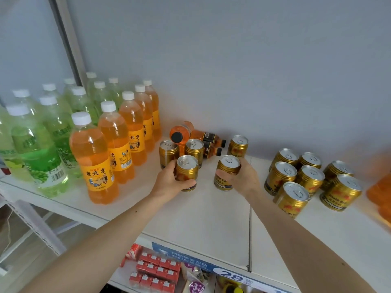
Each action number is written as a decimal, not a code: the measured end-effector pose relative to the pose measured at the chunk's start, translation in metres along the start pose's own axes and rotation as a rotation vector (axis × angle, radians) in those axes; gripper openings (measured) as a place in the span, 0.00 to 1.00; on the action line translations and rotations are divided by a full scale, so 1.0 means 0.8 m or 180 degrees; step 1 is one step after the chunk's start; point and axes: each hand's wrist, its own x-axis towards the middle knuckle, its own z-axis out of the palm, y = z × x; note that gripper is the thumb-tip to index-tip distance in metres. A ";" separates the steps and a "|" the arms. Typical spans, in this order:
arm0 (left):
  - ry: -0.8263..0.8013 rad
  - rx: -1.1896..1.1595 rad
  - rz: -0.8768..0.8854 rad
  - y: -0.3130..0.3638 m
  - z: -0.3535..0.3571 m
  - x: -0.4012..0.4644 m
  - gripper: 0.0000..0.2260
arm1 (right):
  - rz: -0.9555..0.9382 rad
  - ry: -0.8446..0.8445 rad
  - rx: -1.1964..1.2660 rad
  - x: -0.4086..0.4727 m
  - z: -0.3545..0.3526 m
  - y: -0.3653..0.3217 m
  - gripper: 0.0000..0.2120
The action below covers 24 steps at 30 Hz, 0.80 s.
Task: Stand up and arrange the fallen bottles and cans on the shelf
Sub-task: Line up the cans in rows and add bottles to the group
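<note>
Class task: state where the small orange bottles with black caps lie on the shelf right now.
In the head view, the small orange bottles lie toppled at the back of the white shelf, against the wall, behind the upright gold cans and right of the tall orange soda bottles.

Glossy gold metal cans (pixel 310 178) with brushed silver lids gleam on the matt, smooth white shelf (pixel 196 218) I'm viewing. Clear glossy plastic bottles (pixel 95 157) wear smooth white caps and shiny orange labels. Behind, I see a flat matt grey wall (pixel 232 60).
</note>
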 end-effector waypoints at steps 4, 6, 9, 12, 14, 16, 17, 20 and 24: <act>0.0125 -0.0138 0.0046 0.005 0.005 -0.006 0.32 | 0.0009 0.0052 0.0130 -0.022 -0.016 -0.001 0.32; 0.0134 -0.0171 0.0122 0.015 0.010 -0.011 0.32 | 0.0049 0.0123 0.0180 -0.040 -0.026 -0.003 0.32; 0.0025 -0.0182 0.0362 0.037 0.018 -0.014 0.32 | 0.0000 0.0248 0.0161 -0.074 -0.043 -0.004 0.30; -0.0176 -0.0220 0.0590 0.064 0.036 -0.018 0.35 | -0.0008 0.0423 0.0216 -0.112 -0.068 0.001 0.30; -0.0360 -0.0274 0.0751 0.085 0.049 -0.023 0.36 | 0.0031 0.0448 0.0318 -0.134 -0.089 0.007 0.32; -0.0565 -0.0243 0.0994 0.109 0.065 -0.029 0.35 | 0.0047 0.0449 0.0446 -0.155 -0.116 0.014 0.35; -0.0648 -0.0220 0.1064 0.121 0.074 -0.031 0.35 | 0.0053 0.0455 0.0522 -0.165 -0.131 0.018 0.36; -0.0766 -0.0224 0.1169 0.156 0.102 -0.037 0.37 | 0.0069 0.0477 0.0673 -0.185 -0.178 0.031 0.32; -0.0764 -0.0095 0.1326 0.210 0.143 -0.044 0.35 | 0.0045 0.0562 0.0691 -0.196 -0.241 0.054 0.34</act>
